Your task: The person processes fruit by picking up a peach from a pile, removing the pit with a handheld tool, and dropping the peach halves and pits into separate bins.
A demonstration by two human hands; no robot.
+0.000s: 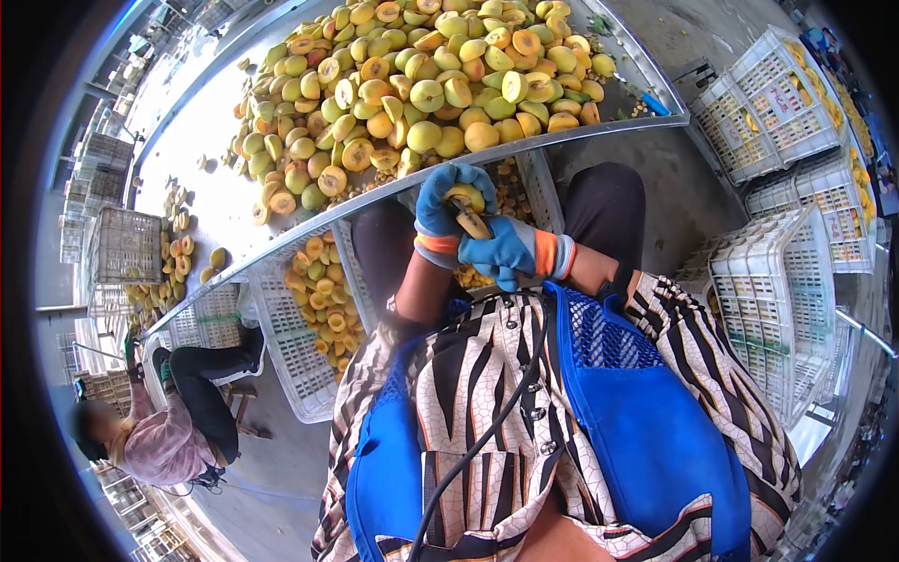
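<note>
Both my hands wear blue gloves with orange and grey cuffs, and they meet just below the table's near edge. My left hand (453,199) is closed around a yellow peach (465,196), partly hidden by the fingers. In my right hand (506,251) is a knife with a wooden handle (474,224); its short dark blade is against the peach. A large heap of peaches (426,96), many of them cut in half, lies on the metal-edged table (524,143) right in front of my hands.
Below the table on the left stands a white crate (281,351) of peach halves. White crates (773,309) are stacked at the right. A blue-handled item (655,104) lies in the table's right corner. A person (178,431) sits at the left by more fruit.
</note>
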